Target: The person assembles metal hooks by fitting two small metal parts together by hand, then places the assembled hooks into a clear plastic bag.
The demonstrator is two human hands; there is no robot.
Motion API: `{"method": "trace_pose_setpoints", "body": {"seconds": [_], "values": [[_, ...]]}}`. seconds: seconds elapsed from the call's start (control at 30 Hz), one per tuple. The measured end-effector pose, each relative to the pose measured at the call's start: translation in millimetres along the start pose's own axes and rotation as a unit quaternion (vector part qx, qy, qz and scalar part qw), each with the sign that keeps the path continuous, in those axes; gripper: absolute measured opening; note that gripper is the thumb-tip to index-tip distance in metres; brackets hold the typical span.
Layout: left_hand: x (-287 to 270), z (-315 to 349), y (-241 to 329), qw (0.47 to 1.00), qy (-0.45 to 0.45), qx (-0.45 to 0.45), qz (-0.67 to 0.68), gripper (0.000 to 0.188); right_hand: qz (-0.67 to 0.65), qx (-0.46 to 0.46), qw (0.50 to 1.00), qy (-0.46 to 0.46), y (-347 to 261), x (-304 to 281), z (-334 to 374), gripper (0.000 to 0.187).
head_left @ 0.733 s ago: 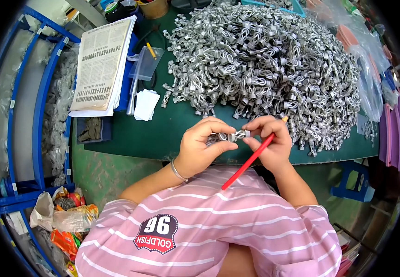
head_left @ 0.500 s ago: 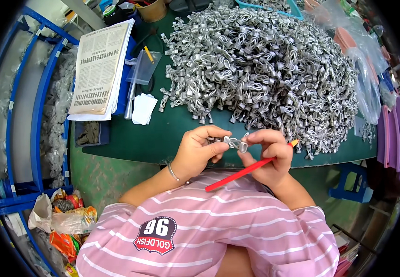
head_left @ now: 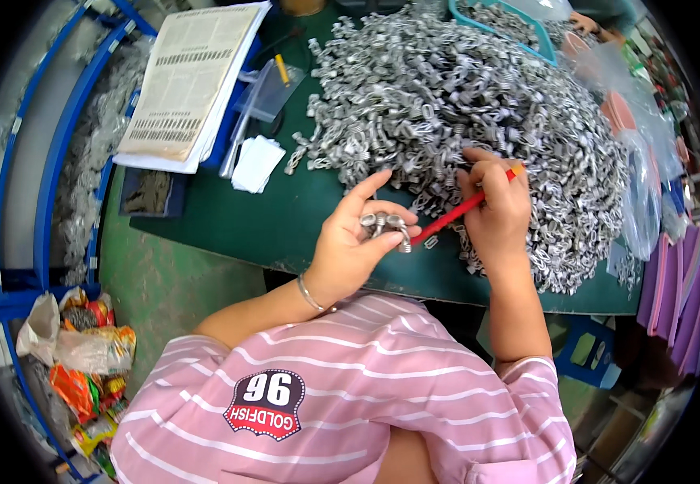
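I see a green table (head_left: 229,222) heaped with grey looped metal fittings (head_left: 447,89), a blue rack (head_left: 53,161) leftward. Left grip (head_left: 358,234), index finger extended, clasps several metal pieces (head_left: 381,219) over the table; right grip (head_left: 499,198) holds a red stick (head_left: 452,216) at the heap's edge.

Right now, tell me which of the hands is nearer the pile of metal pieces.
Right: the right hand is at the near side of the pile; the left hand is short of it.
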State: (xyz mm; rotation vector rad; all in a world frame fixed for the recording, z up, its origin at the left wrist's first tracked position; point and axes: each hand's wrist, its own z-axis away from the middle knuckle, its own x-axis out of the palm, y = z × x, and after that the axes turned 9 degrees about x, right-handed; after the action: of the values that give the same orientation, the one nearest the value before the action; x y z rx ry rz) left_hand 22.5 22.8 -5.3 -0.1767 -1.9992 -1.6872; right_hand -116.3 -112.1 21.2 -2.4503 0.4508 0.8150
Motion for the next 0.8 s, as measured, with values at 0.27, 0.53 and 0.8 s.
{"method": "trace_pose_setpoints", "body": {"seconds": [0.27,0.53,0.8], "values": [[-9.9,5.5,3.6,0.885,-0.106,0.283,-0.356,0.075,0.054,-0.015,0.998,-0.036,1.9,-2.2,-0.9,0.022],[-9.0,-3.8,3.7,0.963,0.068,-0.119,0.231,0.049,-0.015,-0.022,0.999,0.042,8.9,-2.9,2.4,0.021],[-21.1,-13.6,-7.4,0.885,0.143,-0.244,0.370,0.028,-0.279,0.155,0.948,-0.005,-0.4,-2.1,32.3,0.022]]}}
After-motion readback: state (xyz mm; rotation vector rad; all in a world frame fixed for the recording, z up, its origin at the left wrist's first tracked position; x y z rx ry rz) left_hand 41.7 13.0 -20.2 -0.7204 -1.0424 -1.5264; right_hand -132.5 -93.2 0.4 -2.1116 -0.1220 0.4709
